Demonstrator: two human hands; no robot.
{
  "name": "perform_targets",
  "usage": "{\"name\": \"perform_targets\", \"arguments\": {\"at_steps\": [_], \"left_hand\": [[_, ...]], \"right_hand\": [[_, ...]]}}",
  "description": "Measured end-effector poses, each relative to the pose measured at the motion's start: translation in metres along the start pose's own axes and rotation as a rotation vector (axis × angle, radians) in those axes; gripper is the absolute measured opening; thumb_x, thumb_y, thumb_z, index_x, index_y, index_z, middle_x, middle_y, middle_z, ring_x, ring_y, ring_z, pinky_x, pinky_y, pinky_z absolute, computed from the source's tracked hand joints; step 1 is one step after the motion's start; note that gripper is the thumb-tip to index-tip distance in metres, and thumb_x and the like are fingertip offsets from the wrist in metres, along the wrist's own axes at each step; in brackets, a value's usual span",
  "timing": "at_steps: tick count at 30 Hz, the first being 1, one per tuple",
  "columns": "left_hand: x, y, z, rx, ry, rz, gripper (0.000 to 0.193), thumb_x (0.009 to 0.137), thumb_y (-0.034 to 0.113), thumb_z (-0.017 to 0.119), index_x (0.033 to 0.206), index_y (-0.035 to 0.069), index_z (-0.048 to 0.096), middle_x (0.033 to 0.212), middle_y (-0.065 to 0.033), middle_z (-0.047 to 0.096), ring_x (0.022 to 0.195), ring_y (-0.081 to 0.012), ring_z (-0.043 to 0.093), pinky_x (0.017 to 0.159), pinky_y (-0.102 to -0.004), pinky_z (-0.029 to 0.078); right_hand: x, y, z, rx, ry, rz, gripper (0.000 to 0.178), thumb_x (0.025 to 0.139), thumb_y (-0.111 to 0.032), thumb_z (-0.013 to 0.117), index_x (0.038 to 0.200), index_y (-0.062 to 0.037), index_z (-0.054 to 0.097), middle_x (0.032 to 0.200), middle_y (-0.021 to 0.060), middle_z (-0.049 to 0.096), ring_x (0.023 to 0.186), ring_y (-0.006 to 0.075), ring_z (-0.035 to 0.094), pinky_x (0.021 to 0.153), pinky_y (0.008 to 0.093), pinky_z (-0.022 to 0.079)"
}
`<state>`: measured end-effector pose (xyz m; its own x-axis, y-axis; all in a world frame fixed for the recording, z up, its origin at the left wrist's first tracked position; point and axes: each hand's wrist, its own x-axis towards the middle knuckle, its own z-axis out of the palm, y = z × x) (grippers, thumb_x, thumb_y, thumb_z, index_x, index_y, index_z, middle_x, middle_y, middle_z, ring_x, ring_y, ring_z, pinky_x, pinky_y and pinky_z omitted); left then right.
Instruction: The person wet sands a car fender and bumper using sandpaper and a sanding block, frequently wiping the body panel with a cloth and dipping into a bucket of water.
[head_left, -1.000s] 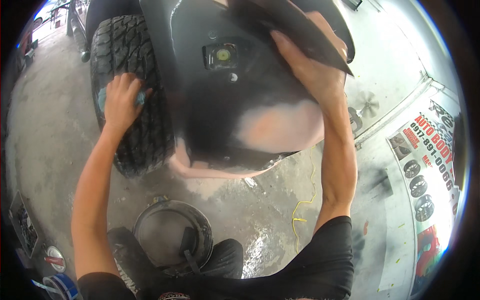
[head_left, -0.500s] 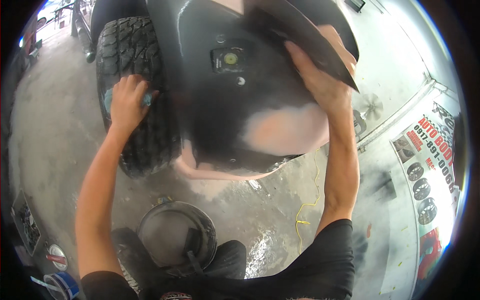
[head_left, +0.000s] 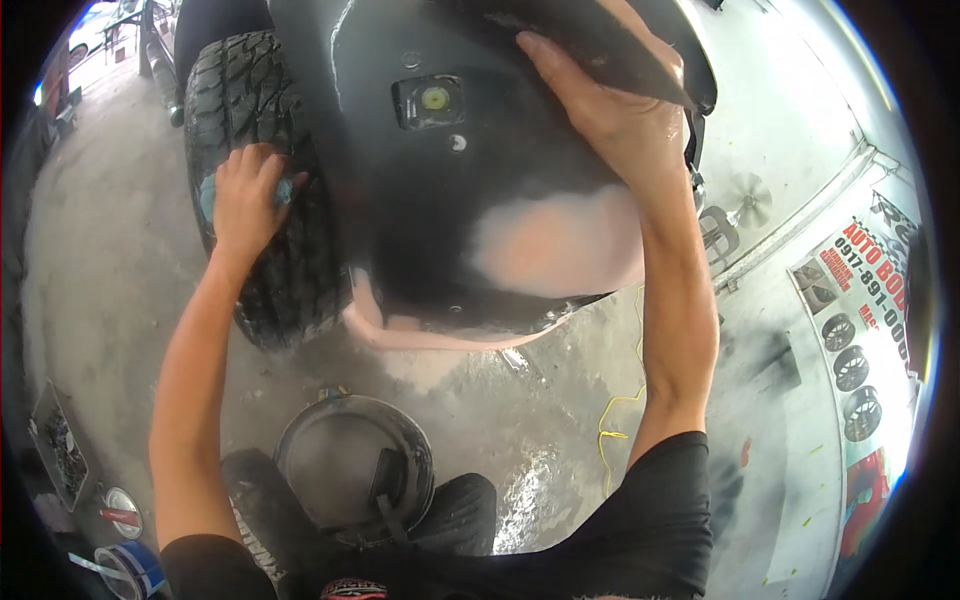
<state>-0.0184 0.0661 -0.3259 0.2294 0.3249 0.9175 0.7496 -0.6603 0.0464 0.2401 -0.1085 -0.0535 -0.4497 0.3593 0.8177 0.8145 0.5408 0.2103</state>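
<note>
Wears a black shirt, with dark knees to either side of a round, dusty tub. Lower left, shows a blue can, a small disc and a tray on the floor: grey concrete, scuffed, glossy in places, crossed by a yellow cord.

Beyond, curls the left hand in a closed grip round a blue-green cloth, resting on the tread of an upright tyre. Sets the right hand at a dark strip, thumb to one side, fingers to the other; cannot tell from here whether pinching it. Between both hands, shows a dull black panel, with a pale, pinkish patch low on its right.

Further off, at right, shows a fan and a banner picturing wheels; upper left, a bright opening.
</note>
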Motion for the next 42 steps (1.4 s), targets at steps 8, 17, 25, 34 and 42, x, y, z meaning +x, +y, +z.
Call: {"name": "perform_targets", "arguments": {"at_steps": [8,17,25,34,42], "left_hand": [[0.003,0.005,-0.001,0.0,-0.003,-0.002,0.03,0.084,0.02,0.082,0.107,0.009,0.066,0.118,-0.0086,0.062,0.108,-0.031,0.057,0.087,-0.0429,0.044],[0.008,0.007,-0.001,-0.01,0.016,0.019,0.029,0.085,0.024,0.082,0.105,0.009,0.067,0.115,-0.0087,0.062,0.106,-0.0311,0.058,0.086,-0.0433,0.044],[0.01,0.008,-0.003,-0.02,0.019,0.016,0.027,0.085,0.022,0.082,0.104,0.009,0.067,0.115,-0.0088,0.062,0.106,-0.031,0.058,0.087,-0.0425,0.044],[0.007,0.011,-0.001,-0.006,-0.01,0.012,0.028,0.082,0.018,0.082,0.104,0.009,0.067,0.116,-0.0089,0.061,0.107,-0.0312,0.058,0.087,-0.0428,0.044],[0.006,0.006,0.001,-0.027,0.011,0.008,0.03,0.081,0.018,0.082,0.105,0.01,0.067,0.117,-0.0087,0.062,0.108,-0.0317,0.057,0.088,-0.0435,0.043]], "right_hand": [[-0.004,0.004,-0.005,-0.134,0.027,-0.126,0.033,0.088,-0.007,0.084,0.119,-0.0045,0.075,0.1,0.011,0.078,0.086,0.0166,0.072,0.08,0.0307,0.057],[-0.007,0.005,-0.012,-0.054,0.037,-0.106,0.025,0.085,-0.004,0.084,0.109,0.0002,0.078,0.094,0.0108,0.074,0.081,0.0206,0.069,0.075,0.0325,0.055],[-0.022,0.019,-0.026,-0.014,0.022,-0.065,0.024,0.086,-0.002,0.083,0.109,0.0004,0.077,0.092,0.0088,0.073,0.081,0.0203,0.068,0.076,0.0316,0.055],[-0.022,0.014,-0.027,0.037,0.018,0.053,0.031,0.089,-0.007,0.083,0.118,-0.0028,0.074,0.096,0.0096,0.079,0.086,0.017,0.075,0.083,0.0303,0.058],[-0.023,0.016,-0.03,-0.054,-0.001,-0.048,0.027,0.09,-0.008,0.082,0.116,-0.0019,0.075,0.106,0.0096,0.078,0.092,0.0183,0.075,0.085,0.0299,0.057]]}}
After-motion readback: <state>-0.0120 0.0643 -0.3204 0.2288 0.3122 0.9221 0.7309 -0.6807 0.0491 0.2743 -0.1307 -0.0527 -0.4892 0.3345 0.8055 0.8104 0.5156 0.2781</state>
